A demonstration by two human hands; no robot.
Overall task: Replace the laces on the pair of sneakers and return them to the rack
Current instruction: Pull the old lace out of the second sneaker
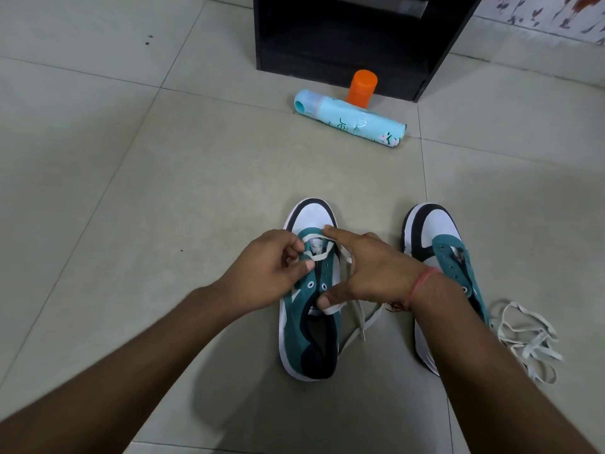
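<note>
Two teal-and-white sneakers stand on the tiled floor point(131, 158), toes pointing away from the person. Furthest left, the left hand point(262, 273) has its fingers curled, and the thumb and forefinger pinch a white lace point(319, 255) at the left side of the left sneaker point(304, 326), near the front eyelets. The lace crosses the tongue between the two hands, threaded only through the eyelets nearest the toe. Just right of it, the right hand point(366, 270) spreads over the same sneaker: the forefinger stretches forward to touch the lace near the toe cap, while the thumb presses another part of the lace against the shoe's collar. The free ends trail onto the floor beside the shoe. The right sneaker point(438, 247) sits a little apart, without a lace, partly hidden behind the right forearm. Right of it lies a loose tangle of white lace point(527, 339). Farther away, a pale blue spray can point(350, 117) lies on its side with an orange-capped bottle point(361, 86) behind it, before a black rack point(343, 44).
</note>
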